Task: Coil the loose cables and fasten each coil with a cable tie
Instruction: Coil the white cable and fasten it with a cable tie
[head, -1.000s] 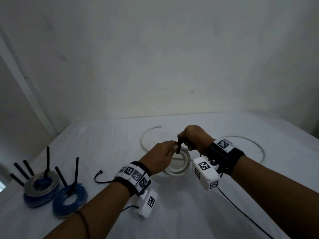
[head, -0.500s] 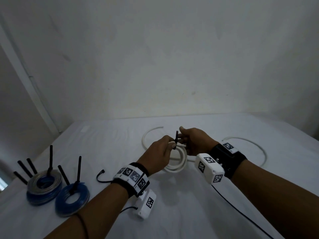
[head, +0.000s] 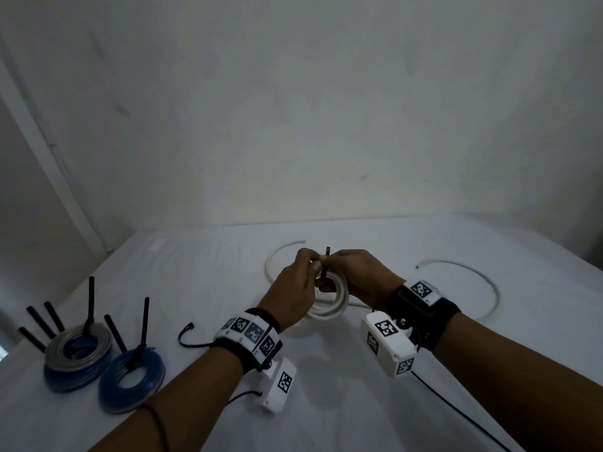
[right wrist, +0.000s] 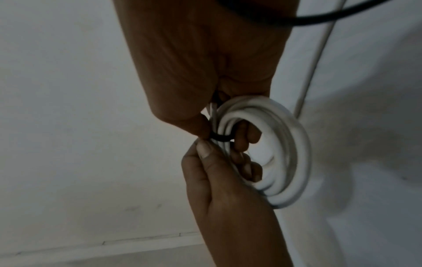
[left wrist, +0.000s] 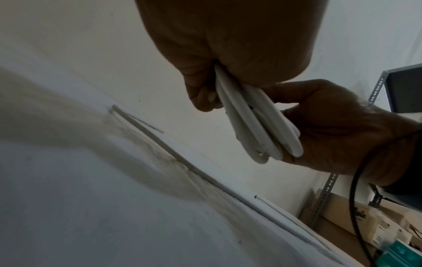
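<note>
Both hands hold a white cable coil (head: 331, 306) lifted above the white table (head: 326, 402). A black cable tie (head: 327, 256) is looped round its strands, with the tail pointing up between the hands. My left hand (head: 313, 265) grips the coil's strands (left wrist: 251, 119) just left of the tie. My right hand (head: 334, 261) pinches the tie's loop (right wrist: 220, 138) against the coil (right wrist: 290, 153), thumb outside and fingers through the ring. The tie's head is hidden by the fingers.
Two tied coils lie at the left: a grey and blue one (head: 78, 350) and a blue one (head: 132, 376). Spare black ties (head: 40, 322) lie behind them. The white cable's loose ends (head: 284, 256) (head: 486, 282) curve over the table. A metal shelf (left wrist: 376, 90) stands to the right.
Both hands have raised the white coil off the table and away from me. The tie's tail now stands upright between the thumbs.
</note>
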